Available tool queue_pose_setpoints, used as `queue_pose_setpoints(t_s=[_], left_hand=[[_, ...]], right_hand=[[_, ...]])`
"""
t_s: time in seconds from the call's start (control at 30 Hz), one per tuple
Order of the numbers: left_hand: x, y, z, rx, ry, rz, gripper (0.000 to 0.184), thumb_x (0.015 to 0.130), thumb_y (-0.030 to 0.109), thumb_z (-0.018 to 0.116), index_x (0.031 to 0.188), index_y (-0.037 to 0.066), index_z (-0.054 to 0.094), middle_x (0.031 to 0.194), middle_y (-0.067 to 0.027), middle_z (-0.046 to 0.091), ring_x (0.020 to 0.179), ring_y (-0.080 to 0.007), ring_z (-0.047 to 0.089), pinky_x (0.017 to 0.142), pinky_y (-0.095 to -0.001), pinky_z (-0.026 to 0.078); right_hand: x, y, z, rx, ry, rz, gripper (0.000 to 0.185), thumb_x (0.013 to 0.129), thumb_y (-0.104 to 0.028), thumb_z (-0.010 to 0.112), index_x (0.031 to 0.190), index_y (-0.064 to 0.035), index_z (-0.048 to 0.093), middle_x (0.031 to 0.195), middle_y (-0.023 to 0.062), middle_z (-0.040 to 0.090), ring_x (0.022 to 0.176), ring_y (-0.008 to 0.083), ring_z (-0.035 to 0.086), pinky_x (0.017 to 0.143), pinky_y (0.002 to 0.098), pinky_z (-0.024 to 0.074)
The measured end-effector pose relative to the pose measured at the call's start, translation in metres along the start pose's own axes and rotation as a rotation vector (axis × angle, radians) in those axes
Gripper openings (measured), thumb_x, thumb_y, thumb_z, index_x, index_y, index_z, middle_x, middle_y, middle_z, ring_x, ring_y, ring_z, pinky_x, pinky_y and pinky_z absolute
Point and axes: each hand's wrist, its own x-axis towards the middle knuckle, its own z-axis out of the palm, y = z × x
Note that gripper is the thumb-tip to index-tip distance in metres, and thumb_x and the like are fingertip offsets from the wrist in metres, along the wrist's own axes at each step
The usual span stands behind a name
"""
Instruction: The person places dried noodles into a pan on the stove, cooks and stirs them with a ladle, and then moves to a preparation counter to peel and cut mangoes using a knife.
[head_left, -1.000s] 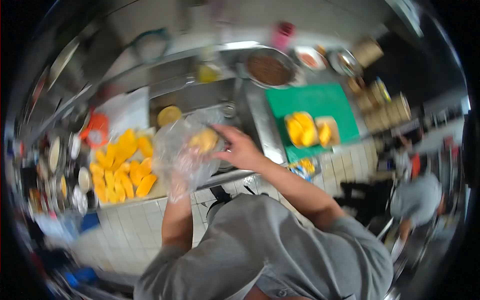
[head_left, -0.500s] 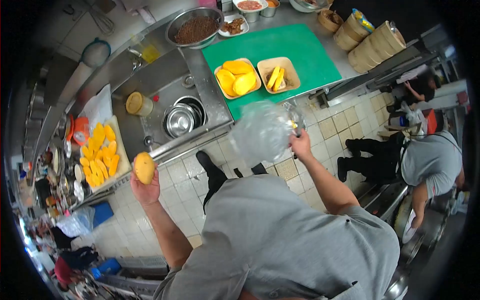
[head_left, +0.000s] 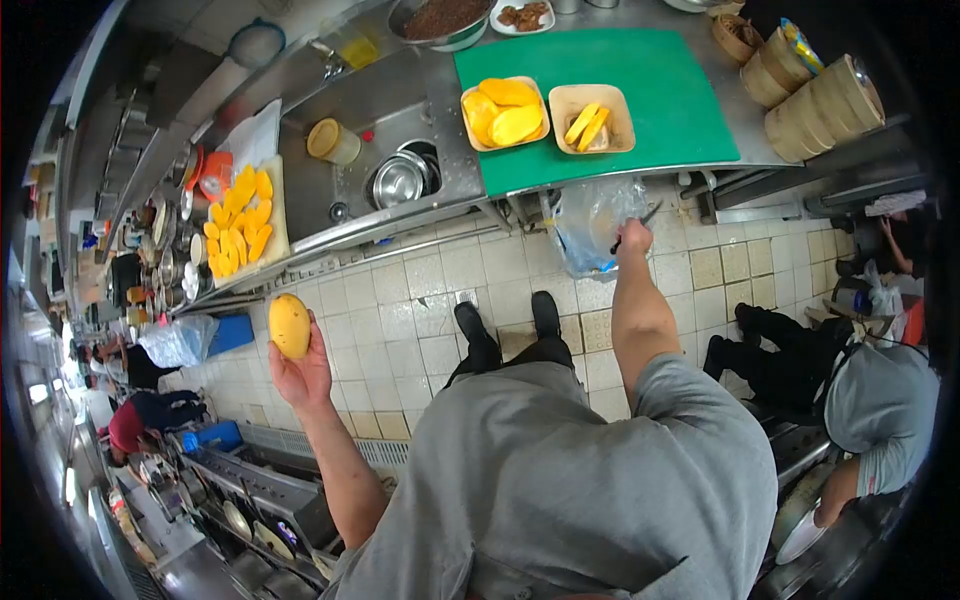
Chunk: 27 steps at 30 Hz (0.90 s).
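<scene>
A whole yellow mango (head_left: 290, 326) with small dark specks rests in my left hand (head_left: 302, 372), fingers curled around it, out over the floor. My right hand (head_left: 634, 238) is closed on a small knife (head_left: 652, 213); its dark handle shows below the fist and its blade points up to the right. Just behind that hand a clear plastic bag (head_left: 590, 215) hangs low at the counter's front edge; whether the hand touches it I cannot tell. On the green cutting board (head_left: 670, 100) are a tray of mango halves (head_left: 505, 110) and a tray with mango strips (head_left: 592, 125).
Left of the board is a steel sink (head_left: 300, 185) with metal bowls (head_left: 398, 180) and a lidded tub (head_left: 333, 141). Mango pieces cover a pale board (head_left: 272, 222) farther left. Bamboo steamers (head_left: 820, 110) stand at right. A co-worker (head_left: 875, 395) bends at the right side.
The clear bag has dropped from my right hand's side to below the counter edge. My right hand has moved slightly right and up. My view has shifted; the mango stays in my left hand.
</scene>
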Motion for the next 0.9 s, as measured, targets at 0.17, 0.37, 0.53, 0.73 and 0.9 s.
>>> queue_pose_setpoints(t_s=[0.17, 0.37, 0.53, 0.73, 0.9], left_hand=[[-0.03, 0.0, -0.026, -0.149, 0.067, 0.051, 0.055, 0.097, 0.037, 0.063, 0.138, 0.002, 0.046, 0.139, -0.0179, 0.051, 0.124, -0.0341, 0.051, 0.1, -0.0454, 0.048], [-0.03, 0.004, -0.053, -0.273, 0.247, 0.047, 0.057, 0.093, 0.042, 0.066, 0.132, 0.004, 0.05, 0.13, -0.0159, 0.055, 0.113, -0.0304, 0.055, 0.097, -0.0446, 0.046], [-0.011, 0.014, -0.04, -0.34, 0.261, 0.004, 0.045, 0.098, 0.038, 0.052, 0.127, 0.004, 0.054, 0.123, -0.0159, 0.057, 0.109, -0.0302, 0.056, 0.094, -0.045, 0.047], [0.006, 0.004, -0.024, -0.361, 0.218, -0.106, 0.044, 0.098, 0.037, 0.053, 0.127, 0.004, 0.053, 0.118, -0.0158, 0.057, 0.105, -0.029, 0.056, 0.09, -0.0421, 0.05], [0.015, -0.012, -0.02, -0.343, 0.145, -0.146, 0.044, 0.097, 0.038, 0.052, 0.126, 0.005, 0.054, 0.118, -0.0157, 0.058, 0.107, -0.0292, 0.057, 0.091, -0.043, 0.05]], right_hand=[[-0.017, -0.018, -0.024, -0.302, 0.033, -0.135, 0.019, 0.083, -0.003, 0.057, 0.102, 0.0004, 0.054, 0.074, 0.0123, 0.062, 0.053, 0.0228, 0.062, 0.039, 0.0328, 0.0417], [-0.039, -0.058, -0.059, -0.708, -0.17, -0.295, 0.027, 0.084, -0.004, 0.059, 0.111, 0.0005, 0.055, 0.078, 0.013, 0.065, 0.06, 0.0222, 0.069, 0.04, 0.031, 0.0462], [-0.072, -0.078, -0.049, -0.389, -0.275, -0.194, 0.028, 0.085, -0.006, 0.063, 0.112, -0.0011, 0.057, 0.081, 0.0114, 0.066, 0.062, 0.0222, 0.068, 0.042, 0.0325, 0.0472], [-0.046, -0.068, -0.063, -0.626, -0.218, -0.272, 0.036, 0.088, -0.015, 0.065, 0.12, 0.0023, 0.06, 0.092, 0.015, 0.069, 0.07, 0.0205, 0.068, 0.051, 0.0346, 0.0513], [-0.037, -0.053, -0.074, -0.42, -0.015, -0.502, 0.038, 0.093, -0.019, 0.062, 0.125, 0.0015, 0.061, 0.094, 0.0121, 0.07, 0.074, 0.0183, 0.065, 0.061, 0.0316, 0.0513]])
